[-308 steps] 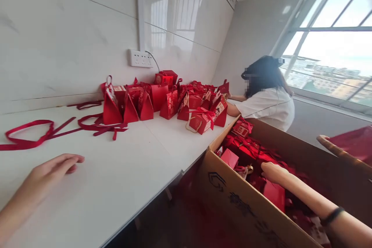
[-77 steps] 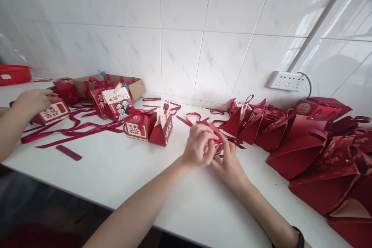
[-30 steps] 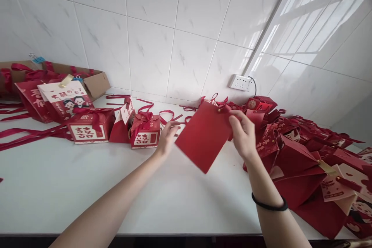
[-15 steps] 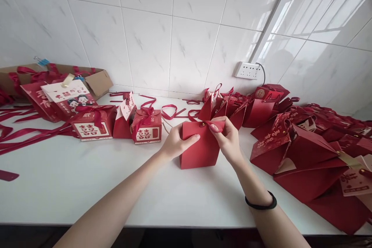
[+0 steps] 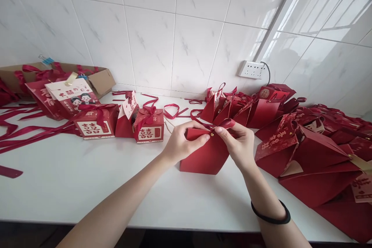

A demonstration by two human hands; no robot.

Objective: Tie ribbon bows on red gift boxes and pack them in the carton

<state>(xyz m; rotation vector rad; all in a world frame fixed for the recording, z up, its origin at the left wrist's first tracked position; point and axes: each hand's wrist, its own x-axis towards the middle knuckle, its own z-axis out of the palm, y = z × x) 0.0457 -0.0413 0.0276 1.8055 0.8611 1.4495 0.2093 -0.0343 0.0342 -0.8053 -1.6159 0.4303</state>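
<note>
A plain red paper gift box (image 5: 203, 159) stands on the white table, tilted slightly, with a small gold eyelet near its top edge. My left hand (image 5: 184, 143) grips the box at its upper left, thumb across the front and fingers behind. A dark red ribbon (image 5: 228, 123) runs along the top of the box by the eyelet. My right hand (image 5: 240, 143) is closed on this ribbon, pinching it between thumb and fingers at the upper right corner. The fingertips behind the box are hidden.
Decorated red boxes (image 5: 95, 122) with bows stand at left, before a cardboard carton (image 5: 101, 81) of ribbons. Loose ribbons (image 5: 35, 139) lie on the white table (image 5: 116, 186). Many red gift boxes (image 5: 319, 162) crowd the right side. A power strip (image 5: 252, 69) is on the tiled wall.
My left hand has shifted right along the box's top, its thumb now nearer the eyelet. My right hand has moved a little right, drawing the ribbon out. The view has shifted slightly.
</note>
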